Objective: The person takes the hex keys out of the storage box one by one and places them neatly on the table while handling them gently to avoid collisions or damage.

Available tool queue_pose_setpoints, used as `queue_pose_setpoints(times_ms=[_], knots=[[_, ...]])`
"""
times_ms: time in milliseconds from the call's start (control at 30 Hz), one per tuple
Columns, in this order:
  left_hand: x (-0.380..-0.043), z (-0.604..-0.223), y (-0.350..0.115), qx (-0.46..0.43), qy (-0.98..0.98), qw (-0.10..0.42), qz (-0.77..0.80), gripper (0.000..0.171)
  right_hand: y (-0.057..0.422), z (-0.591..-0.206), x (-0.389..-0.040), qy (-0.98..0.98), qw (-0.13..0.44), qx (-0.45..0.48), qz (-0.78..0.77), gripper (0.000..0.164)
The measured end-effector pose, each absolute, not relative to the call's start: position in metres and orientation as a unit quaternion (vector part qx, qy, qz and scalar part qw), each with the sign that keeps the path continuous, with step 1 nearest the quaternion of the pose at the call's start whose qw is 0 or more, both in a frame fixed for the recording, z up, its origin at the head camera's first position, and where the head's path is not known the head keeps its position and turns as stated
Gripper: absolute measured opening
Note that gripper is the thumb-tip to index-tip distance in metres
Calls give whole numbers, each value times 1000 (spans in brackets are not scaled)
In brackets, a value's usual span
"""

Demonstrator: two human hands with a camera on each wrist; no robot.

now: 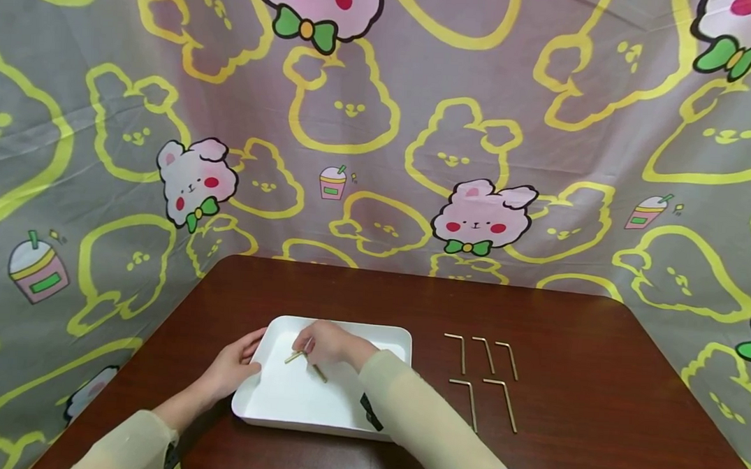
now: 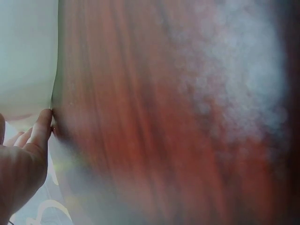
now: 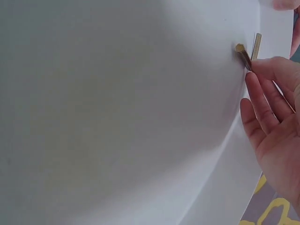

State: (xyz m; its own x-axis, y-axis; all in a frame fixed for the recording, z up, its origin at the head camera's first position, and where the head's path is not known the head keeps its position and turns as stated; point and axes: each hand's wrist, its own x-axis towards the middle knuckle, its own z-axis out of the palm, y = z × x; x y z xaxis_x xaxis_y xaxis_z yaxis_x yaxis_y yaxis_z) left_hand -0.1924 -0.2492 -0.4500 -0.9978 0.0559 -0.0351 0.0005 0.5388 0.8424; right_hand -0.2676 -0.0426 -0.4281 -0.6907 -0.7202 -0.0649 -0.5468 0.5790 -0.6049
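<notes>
A brass-coloured L-shaped hex key (image 1: 319, 373) is pinched between the thumb and fingers of my right hand (image 1: 325, 343), over the white tray (image 1: 280, 398). In the right wrist view, the fingertips (image 3: 251, 77) meet near the bend of the hex key (image 3: 243, 54), and its cut end faces the camera. My left hand (image 1: 233, 365) grips the tray's left edge, with the thumb over the rim and the other fingers along the outside. The left wrist view shows a finger of the left hand (image 2: 26, 159) against the tray's edge (image 2: 28, 61).
Several more L-shaped hex keys, including one hex key (image 1: 462, 354) and another hex key (image 1: 505, 408), lie in two rows right of the tray. They rest on the dark brown wooden table (image 1: 570, 383). A patterned cloth (image 1: 378, 172) hangs around the table's back and sides.
</notes>
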Motion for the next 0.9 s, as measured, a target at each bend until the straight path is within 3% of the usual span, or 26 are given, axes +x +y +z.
queue_pose_setpoints(times_ms=[333,900], knots=[[-192,-448,-250,10,878,34,477,64,-46,-432,-267,880,136,-348,-293,12],[-192,-449,-250,14,879,29,476,62,-47,-439,-272,900,102,-364,-219,4]])
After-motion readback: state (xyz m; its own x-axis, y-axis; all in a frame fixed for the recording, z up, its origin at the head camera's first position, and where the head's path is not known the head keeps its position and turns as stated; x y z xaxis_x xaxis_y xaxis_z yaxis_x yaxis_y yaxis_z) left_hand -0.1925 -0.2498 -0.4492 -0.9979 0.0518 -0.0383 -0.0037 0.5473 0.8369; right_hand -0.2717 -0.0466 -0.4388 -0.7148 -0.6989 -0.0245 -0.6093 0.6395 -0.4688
